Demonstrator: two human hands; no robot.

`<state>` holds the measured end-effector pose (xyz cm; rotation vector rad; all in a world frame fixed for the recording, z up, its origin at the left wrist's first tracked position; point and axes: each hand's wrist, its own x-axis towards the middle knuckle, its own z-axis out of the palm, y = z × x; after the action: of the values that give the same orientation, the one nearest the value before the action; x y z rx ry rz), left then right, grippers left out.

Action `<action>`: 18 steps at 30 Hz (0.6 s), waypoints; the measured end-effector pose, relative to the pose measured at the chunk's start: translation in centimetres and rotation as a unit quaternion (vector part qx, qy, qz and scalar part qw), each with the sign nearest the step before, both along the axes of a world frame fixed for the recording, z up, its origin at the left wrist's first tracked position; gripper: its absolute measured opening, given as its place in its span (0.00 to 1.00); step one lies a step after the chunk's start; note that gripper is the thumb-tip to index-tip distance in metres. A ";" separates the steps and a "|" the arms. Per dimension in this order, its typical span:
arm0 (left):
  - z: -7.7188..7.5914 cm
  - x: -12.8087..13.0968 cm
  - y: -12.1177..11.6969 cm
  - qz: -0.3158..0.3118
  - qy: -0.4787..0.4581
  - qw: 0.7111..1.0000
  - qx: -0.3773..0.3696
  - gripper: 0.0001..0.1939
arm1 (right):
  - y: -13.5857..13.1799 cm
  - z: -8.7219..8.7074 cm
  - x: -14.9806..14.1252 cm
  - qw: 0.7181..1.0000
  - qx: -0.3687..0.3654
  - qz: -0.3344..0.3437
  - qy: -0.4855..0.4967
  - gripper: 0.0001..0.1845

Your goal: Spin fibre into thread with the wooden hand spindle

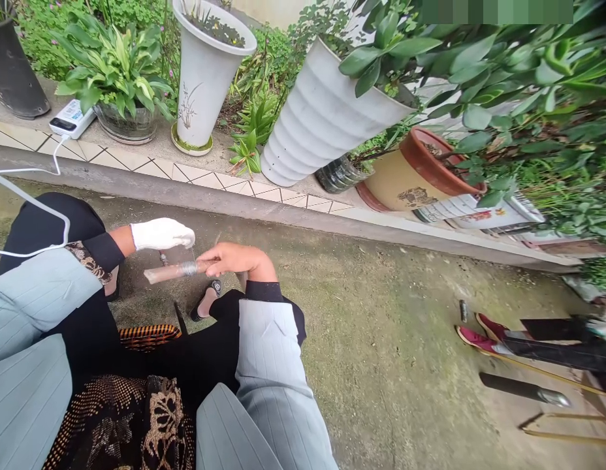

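My right hand (232,259), bare, is wrapped round one end of a pale stick (162,274) held roughly level above my feet. Thin silvery wire (187,268) is wound round the stick close to my right fingers. Just above it, my left hand (162,234) in a white glove has its fingers closed, and a fine strand of the wire runs from the fingertips down to the winding. A small dark and silvery piece (164,258) shows below the glove; I cannot make out what it is.
Potted plants stand along a tiled ledge (175,175), among them a ribbed white pot (327,111). A white device (72,119) with a cable (58,212) lies there. At right are another person's red shoes (479,339) and a dark tube-like object (513,385) on the concrete.
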<state>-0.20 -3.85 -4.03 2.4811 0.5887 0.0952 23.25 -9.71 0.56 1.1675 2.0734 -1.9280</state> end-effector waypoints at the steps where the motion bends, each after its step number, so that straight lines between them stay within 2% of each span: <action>1: 0.1 0.1 0.0 0.010 0.000 1.000 -0.013 0.18 | -0.2 0.5 0.6 0.996 0.022 -0.053 0.063 0.21; 3: 0.6 0.3 -0.2 0.031 -0.002 0.999 -0.034 0.18 | -0.2 1.2 1.7 0.956 0.105 -0.234 0.145 0.23; 5: 1.2 0.5 -0.5 0.039 -0.008 0.998 -0.043 0.18 | 0.2 1.2 2.6 0.894 0.180 -0.384 0.142 0.21; 6: 1.5 0.6 -0.6 0.036 -0.013 0.998 -0.044 0.17 | 0.5 0.9 2.9 0.873 0.204 -0.429 0.110 0.20; 8: 2.0 0.7 -0.8 0.025 -0.023 0.999 -0.040 0.17 | 1.1 0.0 2.8 0.861 0.229 -0.454 -0.001 0.17; 10: 2.3 0.6 -0.9 0.013 -0.033 0.999 -0.029 0.17 | 1.5 -0.9 2.1 0.870 0.245 -0.406 -0.132 0.15; 13: 2.0 0.4 -0.5 0.016 -0.036 0.999 -0.007 0.17 | 1.6 -1.4 0.6 0.891 0.255 -0.259 -0.273 0.12; 15: 1.5 0.3 -0.2 0.020 -0.032 0.999 0.009 0.17 | 1.3 -1.4 -0.1 0.917 0.215 -0.158 -0.298 0.11; 18: 0.9 0.0 0.3 0.014 -0.023 1.000 0.014 0.17 | 0.9 -1.2 -0.4 0.962 0.109 -0.046 -0.247 0.13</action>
<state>-0.21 -3.54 -3.12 2.4902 0.6069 0.1727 22.84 -8.80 -0.64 1.6138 2.0054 -1.2712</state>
